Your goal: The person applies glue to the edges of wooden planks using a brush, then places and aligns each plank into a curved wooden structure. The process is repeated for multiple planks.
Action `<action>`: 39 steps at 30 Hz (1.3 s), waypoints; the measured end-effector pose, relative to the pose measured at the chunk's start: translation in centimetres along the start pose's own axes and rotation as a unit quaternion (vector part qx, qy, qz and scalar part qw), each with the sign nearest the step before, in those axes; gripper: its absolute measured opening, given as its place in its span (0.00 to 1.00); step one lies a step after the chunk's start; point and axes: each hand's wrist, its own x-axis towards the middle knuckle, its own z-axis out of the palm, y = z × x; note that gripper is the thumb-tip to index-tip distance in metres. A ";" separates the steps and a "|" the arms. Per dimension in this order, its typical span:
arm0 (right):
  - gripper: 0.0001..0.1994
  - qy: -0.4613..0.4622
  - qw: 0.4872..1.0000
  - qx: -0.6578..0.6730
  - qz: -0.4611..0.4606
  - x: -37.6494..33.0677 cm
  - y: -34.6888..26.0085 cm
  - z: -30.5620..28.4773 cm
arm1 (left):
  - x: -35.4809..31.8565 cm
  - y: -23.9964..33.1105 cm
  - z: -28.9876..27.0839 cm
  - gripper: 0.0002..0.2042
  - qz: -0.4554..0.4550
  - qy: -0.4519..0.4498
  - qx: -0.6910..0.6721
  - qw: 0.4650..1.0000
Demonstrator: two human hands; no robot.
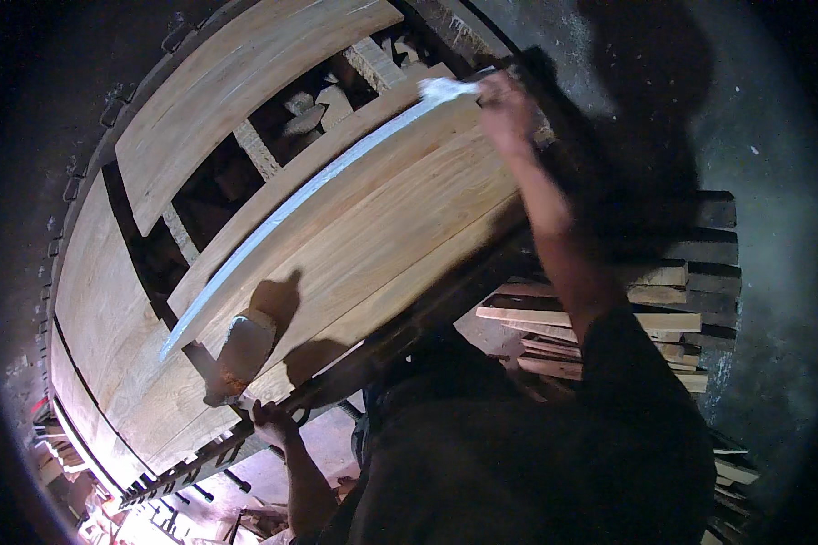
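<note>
A long wooden board (pixel 382 200) stretches diagonally in front of me. Along its far edge runs a wet-looking white strip (pixel 314 171). My right hand (pixel 507 113), at the strip's upper right end, is closed on a white-coated tool (pixel 447 89); motion blurs its shape, so I cannot tell its kind. A pale container (pixel 247 343) with a brownish lower part is by the board's lower left end. Just below it, my left hand (pixel 274 425) has its fingers curled near the bench edge. What they grip is hidden.
Another narrow board (pixel 218 263) lies beyond the white strip, then a wide panel (pixel 245 77) across a gap with crosspieces (pixel 256 150) and wood offcuts (pixel 323 109). A metal rack with clamps (pixel 200 463) lines the lower left. Stacked wood strips (pixel 600 318) lie at right.
</note>
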 end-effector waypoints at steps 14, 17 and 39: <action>0.17 -0.086 0.939 0.185 -0.277 -6.5 -5.4 0.5 | 1.7 -5.3 1.9 0.17 0.053 0.036 -0.034 0.997; 0.14 -0.048 0.970 0.135 -0.198 -1.8 0.4 0.3 | 1.8 -5.2 1.8 0.18 0.009 -0.009 -0.013 1.000; 0.11 -0.108 0.895 0.221 -0.372 -21.0 -22.8 6.9 | -0.3 -1.2 0.7 0.22 0.065 0.009 -0.020 0.998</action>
